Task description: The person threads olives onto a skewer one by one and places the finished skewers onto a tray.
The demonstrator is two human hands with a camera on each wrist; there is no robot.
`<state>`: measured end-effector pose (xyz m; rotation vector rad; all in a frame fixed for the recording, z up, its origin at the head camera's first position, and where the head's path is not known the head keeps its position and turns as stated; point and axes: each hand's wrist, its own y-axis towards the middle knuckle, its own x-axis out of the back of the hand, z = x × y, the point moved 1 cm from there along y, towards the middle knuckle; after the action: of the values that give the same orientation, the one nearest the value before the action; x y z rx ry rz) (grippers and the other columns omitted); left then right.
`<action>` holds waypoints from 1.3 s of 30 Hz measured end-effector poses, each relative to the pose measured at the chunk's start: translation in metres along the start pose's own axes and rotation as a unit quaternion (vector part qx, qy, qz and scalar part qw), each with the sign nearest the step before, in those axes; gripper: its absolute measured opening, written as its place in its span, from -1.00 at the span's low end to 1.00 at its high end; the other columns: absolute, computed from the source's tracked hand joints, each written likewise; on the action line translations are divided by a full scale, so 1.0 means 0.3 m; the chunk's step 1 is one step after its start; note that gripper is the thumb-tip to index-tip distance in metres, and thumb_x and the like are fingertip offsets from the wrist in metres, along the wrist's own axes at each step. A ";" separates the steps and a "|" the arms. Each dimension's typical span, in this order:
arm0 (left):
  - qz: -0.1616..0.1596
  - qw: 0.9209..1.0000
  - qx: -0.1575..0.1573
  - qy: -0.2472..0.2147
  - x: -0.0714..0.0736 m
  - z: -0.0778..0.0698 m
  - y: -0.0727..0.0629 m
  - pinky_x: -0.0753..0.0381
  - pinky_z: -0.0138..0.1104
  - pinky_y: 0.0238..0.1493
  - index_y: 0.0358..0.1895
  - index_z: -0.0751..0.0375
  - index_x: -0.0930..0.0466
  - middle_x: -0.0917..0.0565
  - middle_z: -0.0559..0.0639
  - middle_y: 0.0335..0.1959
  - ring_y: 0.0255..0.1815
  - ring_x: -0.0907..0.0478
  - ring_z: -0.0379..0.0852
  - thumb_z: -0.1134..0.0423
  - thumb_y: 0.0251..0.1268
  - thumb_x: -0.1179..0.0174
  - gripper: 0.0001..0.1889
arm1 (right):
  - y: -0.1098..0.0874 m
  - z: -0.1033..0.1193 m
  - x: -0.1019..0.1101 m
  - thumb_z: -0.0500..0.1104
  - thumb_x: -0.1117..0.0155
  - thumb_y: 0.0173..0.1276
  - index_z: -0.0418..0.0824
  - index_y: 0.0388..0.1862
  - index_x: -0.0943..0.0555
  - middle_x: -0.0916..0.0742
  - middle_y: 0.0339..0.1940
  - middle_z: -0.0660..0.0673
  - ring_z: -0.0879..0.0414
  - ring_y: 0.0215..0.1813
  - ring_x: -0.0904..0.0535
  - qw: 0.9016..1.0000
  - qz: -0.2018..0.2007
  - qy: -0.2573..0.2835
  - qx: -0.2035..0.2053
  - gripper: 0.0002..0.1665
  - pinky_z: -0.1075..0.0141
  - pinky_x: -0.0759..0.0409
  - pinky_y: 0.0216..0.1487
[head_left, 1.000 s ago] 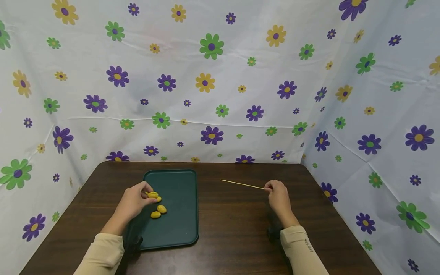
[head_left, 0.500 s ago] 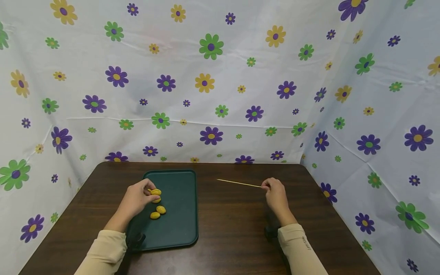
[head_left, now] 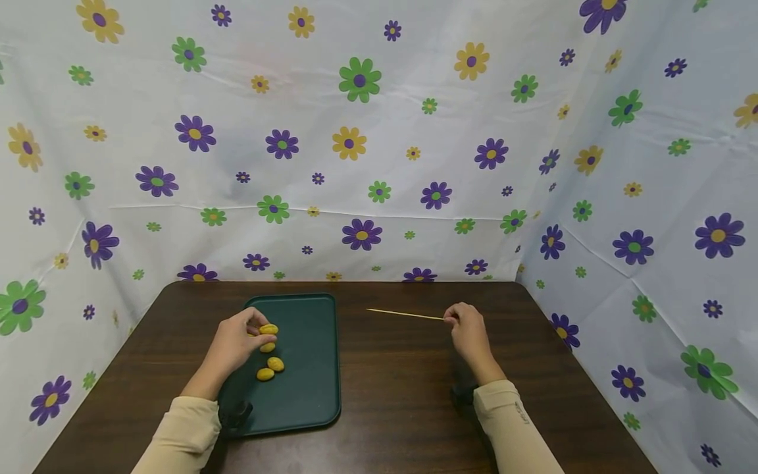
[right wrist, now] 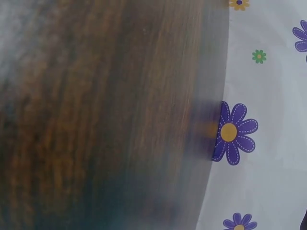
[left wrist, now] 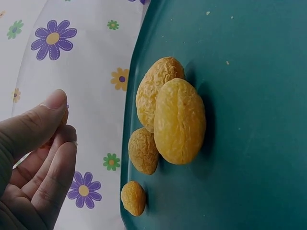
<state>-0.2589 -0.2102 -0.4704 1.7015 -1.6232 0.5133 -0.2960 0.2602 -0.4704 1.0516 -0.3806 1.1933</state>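
My left hand (head_left: pixel 234 340) is over the left part of the dark green tray (head_left: pixel 304 401). Its thumb and fingertips pinch a yellow, wrinkled oval fruit (head_left: pixel 269 328), which the thumb mostly hides in the left wrist view. Several more such fruits lie on the tray, among them a large smooth-ended fruit (left wrist: pixel 179 121) in front and a small fruit (left wrist: pixel 133 198) near the edge. On the right, my right hand (head_left: pixel 470 336) pinches one end of a thin bamboo skewer (head_left: pixel 405 313). The skewer points left, toward the tray. Neither right hand nor skewer shows in the right wrist view.
All of this is on a dark wooden table (head_left: pixel 391 408) with rounded far corners. A white curtain (head_left: pixel 391 85) with printed flowers hangs behind it and along both sides. Pale crumbs dot the tray.
My left hand has risen slightly and moved a little right with the fruit, away from those on the tray. My right hand and the skewer have shifted left.
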 end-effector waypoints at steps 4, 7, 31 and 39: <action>0.000 1.000 0.000 -0.007 0.001 -0.001 0.006 -0.69 -0.08 -0.22 -0.16 0.21 -0.58 -0.70 0.09 -0.22 -0.19 -0.65 0.08 0.27 0.20 -0.48 -0.74 | 0.006 0.003 -0.003 -0.43 -0.39 0.28 -0.27 -0.45 -0.63 -0.69 -0.38 -0.15 -0.12 -0.20 -0.58 1.000 -0.004 0.002 0.004 -0.84 -0.01 -0.55 -0.10; 0.001 1.000 0.003 -0.010 -0.001 0.003 0.012 -0.69 -0.08 -0.22 -0.15 0.21 -0.59 -0.70 0.11 -0.20 -0.18 -0.65 0.08 0.26 0.21 -0.47 -0.74 | 0.007 0.003 -0.007 -0.45 -0.39 0.28 -0.27 -0.44 -0.63 -0.69 -0.37 -0.16 -0.13 -0.19 -0.59 1.000 -0.002 0.006 0.005 -0.84 -0.01 -0.55 -0.10; 0.006 1.000 -0.012 -0.018 -0.018 -0.019 0.052 -0.70 -0.14 -0.27 -0.14 0.21 -0.58 -0.70 0.10 -0.22 -0.21 -0.66 0.06 0.27 0.22 -0.47 -0.74 | 0.032 0.010 -0.034 -0.46 -0.38 0.28 -0.26 -0.47 -0.62 -0.68 -0.39 -0.14 -0.13 -0.20 -0.60 1.000 -0.009 0.008 0.014 -0.81 -0.03 -0.57 -0.09; 0.006 1.000 -0.011 -0.015 -0.025 -0.027 0.039 -0.69 -0.15 -0.29 -0.13 0.22 -0.58 -0.71 0.09 -0.23 -0.23 -0.67 0.05 0.27 0.23 -0.46 -0.74 | 0.031 0.029 -0.048 -0.44 -0.39 0.27 -0.23 -0.49 -0.62 -0.67 -0.41 -0.11 -0.10 -0.22 -0.59 1.000 -0.005 0.012 0.024 -0.79 0.00 -0.57 -0.11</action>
<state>-0.2696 -0.1986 -0.4677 1.6912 -1.6556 0.4782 -0.3075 0.2447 -0.4723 1.0778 -0.3299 1.2103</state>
